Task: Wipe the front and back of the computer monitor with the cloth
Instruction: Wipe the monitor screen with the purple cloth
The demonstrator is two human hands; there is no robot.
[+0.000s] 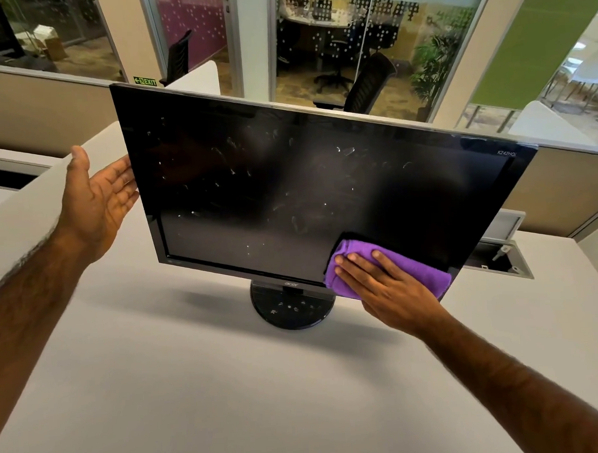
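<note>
A black computer monitor [306, 191] is stood on its round base [292, 303] on a pale grey desk [229, 383], its dark screen turned toward the camera and marked with smudges. A folded purple cloth [419, 270] is pressed flat against the lower right corner of the screen, over the bottom bezel, by the right hand [386, 287]; the fingers are laid out straight and spread on the cloth, not curled around it. The left hand [95, 194] is held open, palm up, with its fingertips touching the monitor's left edge. Glass-walled offices and chairs are seen behind the desk partition.
</note>
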